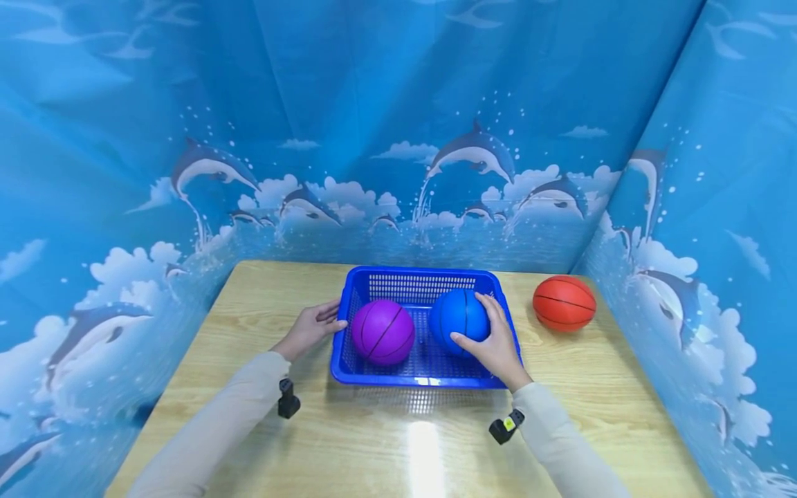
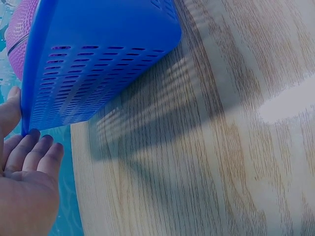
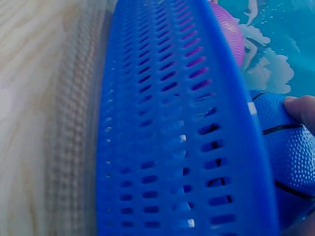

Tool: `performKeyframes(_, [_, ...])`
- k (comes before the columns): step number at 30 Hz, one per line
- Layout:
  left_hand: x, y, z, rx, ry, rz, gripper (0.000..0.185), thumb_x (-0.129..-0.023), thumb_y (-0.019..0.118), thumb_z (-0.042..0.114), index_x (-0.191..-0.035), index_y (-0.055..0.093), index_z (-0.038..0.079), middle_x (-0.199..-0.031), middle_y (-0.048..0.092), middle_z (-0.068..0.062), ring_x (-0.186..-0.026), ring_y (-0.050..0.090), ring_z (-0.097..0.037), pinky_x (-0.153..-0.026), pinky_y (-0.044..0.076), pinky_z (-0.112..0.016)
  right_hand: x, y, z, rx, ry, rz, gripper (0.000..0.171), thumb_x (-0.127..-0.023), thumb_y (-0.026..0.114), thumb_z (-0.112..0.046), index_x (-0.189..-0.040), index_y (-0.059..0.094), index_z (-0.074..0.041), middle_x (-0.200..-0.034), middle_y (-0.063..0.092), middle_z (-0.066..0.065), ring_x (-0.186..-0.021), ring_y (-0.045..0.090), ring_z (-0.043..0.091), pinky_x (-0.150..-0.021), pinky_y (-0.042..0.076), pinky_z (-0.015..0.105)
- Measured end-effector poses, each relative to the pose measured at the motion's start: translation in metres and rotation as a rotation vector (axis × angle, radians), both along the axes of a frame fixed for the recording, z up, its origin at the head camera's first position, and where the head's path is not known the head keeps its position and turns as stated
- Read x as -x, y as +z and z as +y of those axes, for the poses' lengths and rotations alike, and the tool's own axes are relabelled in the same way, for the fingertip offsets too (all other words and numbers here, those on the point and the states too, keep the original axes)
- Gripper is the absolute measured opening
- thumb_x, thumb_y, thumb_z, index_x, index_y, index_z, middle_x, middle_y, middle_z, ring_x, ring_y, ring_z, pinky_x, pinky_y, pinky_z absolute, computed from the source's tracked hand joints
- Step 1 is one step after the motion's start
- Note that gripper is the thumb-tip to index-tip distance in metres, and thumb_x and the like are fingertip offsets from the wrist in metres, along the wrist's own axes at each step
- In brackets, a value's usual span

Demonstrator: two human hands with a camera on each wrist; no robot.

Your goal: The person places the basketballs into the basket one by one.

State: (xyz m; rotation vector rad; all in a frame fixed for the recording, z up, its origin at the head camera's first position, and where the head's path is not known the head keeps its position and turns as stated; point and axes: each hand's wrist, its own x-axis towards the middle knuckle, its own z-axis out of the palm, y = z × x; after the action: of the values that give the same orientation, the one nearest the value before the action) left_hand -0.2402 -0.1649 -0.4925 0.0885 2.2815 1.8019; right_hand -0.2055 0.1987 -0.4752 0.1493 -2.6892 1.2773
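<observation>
A blue plastic basket (image 1: 429, 380) with slotted walls stands on the wooden table. In it, on the left, lies a purple ball (image 1: 382, 333) with black seam lines, made like a small basketball. My left hand (image 1: 311, 328) is at the basket's left rim, thumb over the edge and fingers (image 2: 29, 152) against the outer side. On the basket's right side, my right hand (image 1: 496, 346) grips a blue ball (image 1: 457, 321) of the same kind, thumb on its near side and fingers curved over the right. The right wrist view shows the blue ball just beyond the basket rim.
A red ball (image 1: 564, 303) rests on the table (image 1: 349, 443) to the right of the basket, near the back. Blue curtains (image 1: 373, 138) printed with dolphins hang behind the table and along both sides.
</observation>
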Motion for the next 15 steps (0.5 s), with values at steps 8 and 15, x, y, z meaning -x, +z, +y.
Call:
performKeyframes(8, [0.001, 0.0, 0.0, 0.007, 0.003, -0.005, 0.061, -0.083, 0.062, 0.014, -0.136, 0.034, 0.004, -0.136, 0.039, -0.016, -0.122, 0.041, -0.026, -0.095, 0.041, -0.028, 0.001, -0.012, -0.004, -0.037, 0.032, -0.046, 0.089, -0.066, 0.073, -0.049, -0.138, 0.027, -0.027, -0.146, 0.016, 0.008, -0.13, 0.02, 0.036, -0.094, 0.032, 0.062])
performKeyframes(15, [0.001, -0.002, -0.001, 0.008, -0.004, 0.001, 0.061, -0.083, 0.063, 0.016, -0.136, 0.034, 0.004, -0.135, 0.039, -0.016, -0.122, 0.041, -0.026, -0.095, 0.042, -0.03, 0.003, -0.016, -0.004, -0.061, 0.094, -0.103, 0.088, -0.068, 0.071, -0.049, -0.139, 0.025, -0.028, -0.146, 0.013, 0.011, -0.128, 0.021, 0.041, -0.092, 0.032, 0.065])
